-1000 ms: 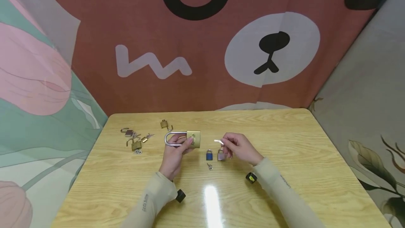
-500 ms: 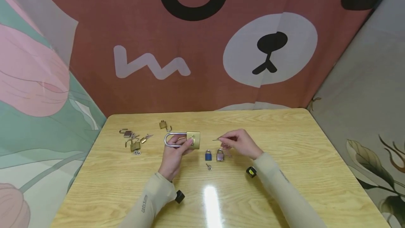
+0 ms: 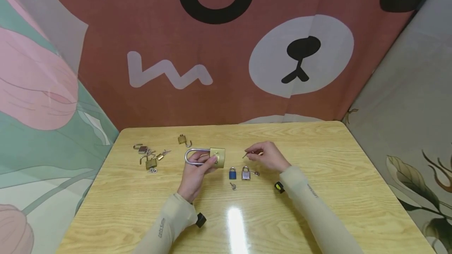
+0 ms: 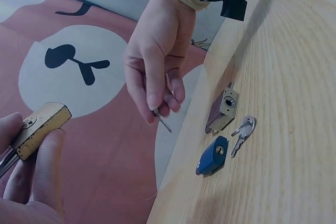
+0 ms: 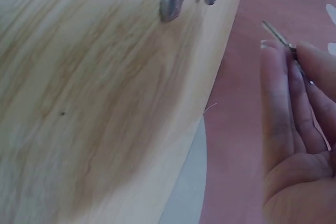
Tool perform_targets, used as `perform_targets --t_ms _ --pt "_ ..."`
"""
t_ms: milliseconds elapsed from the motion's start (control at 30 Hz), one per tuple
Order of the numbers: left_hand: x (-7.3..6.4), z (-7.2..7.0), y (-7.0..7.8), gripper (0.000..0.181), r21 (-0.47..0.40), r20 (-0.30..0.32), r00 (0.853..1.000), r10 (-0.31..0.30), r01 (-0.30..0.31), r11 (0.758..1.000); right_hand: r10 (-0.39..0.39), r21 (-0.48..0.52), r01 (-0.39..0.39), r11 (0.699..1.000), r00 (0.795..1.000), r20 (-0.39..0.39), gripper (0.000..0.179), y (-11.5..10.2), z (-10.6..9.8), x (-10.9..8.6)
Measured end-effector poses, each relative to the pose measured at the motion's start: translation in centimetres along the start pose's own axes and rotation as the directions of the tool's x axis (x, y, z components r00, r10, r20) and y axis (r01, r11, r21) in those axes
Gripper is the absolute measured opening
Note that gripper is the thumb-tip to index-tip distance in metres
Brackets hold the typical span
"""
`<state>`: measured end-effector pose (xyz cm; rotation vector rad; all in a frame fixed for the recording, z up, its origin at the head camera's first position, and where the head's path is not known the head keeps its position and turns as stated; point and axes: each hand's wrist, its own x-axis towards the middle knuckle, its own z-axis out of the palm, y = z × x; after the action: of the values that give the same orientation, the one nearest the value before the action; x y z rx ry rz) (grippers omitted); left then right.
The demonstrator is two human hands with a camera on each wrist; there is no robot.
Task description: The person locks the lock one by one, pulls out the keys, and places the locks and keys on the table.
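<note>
1. Two bare hands are up over the middle of the desk [image 3: 318,148].
2. The left hand [image 3: 195,173] has its fingers curled around a big gold lock [image 3: 219,158], with its thumb on the front. The lock is up off the desk, and its long silver loop points to the left edge.
3. The right hand [image 3: 269,158] pinches a small key [image 4: 165,123] between thumb and finger. The key is near the big gold lock but does not touch it.
4. A blue lock [image 3: 232,174] and a pinkish lock [image 3: 246,175] sit side by side, closer to the near edge than the hands' fingertips.
5. Little keys [image 3: 233,186] lie just on the near-edge side of the blue lock.
6. More locks lie toward the far left corner: a dark lock [image 3: 143,149], a brass lock [image 3: 151,163] and a tiny lock [image 3: 161,156].
</note>
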<state>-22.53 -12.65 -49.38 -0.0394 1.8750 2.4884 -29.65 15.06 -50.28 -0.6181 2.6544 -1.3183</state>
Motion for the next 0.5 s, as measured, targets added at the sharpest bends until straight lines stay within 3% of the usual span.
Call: perform_targets --t_ms 500 --pt "0.01 -0.17 -0.51 0.028 0.015 0.017 1.0 0.003 -0.003 1.0 0.081 -0.101 -0.078 0.992 0.996 0.024 0.016 0.75 0.65 0.55"
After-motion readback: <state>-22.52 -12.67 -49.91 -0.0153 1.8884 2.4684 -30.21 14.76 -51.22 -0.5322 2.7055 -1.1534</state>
